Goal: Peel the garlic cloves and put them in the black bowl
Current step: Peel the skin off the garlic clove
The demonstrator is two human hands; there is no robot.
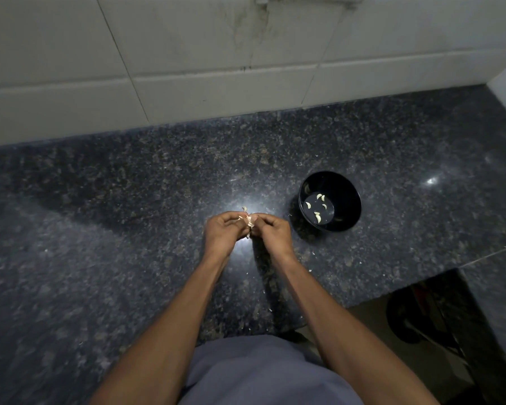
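Both hands meet over the counter, the left hand and right hand each pinching the garlic between curled fingers. To the right, the black bowl holds several peeled cloves.

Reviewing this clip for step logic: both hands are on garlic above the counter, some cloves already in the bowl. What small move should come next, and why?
Probably finish pulling the skin off: the left hand and right hand both pinch the garlic, papery skin showing between the fingertips. Peeled cloves lie in the black bowl to the right, so the drop follows.
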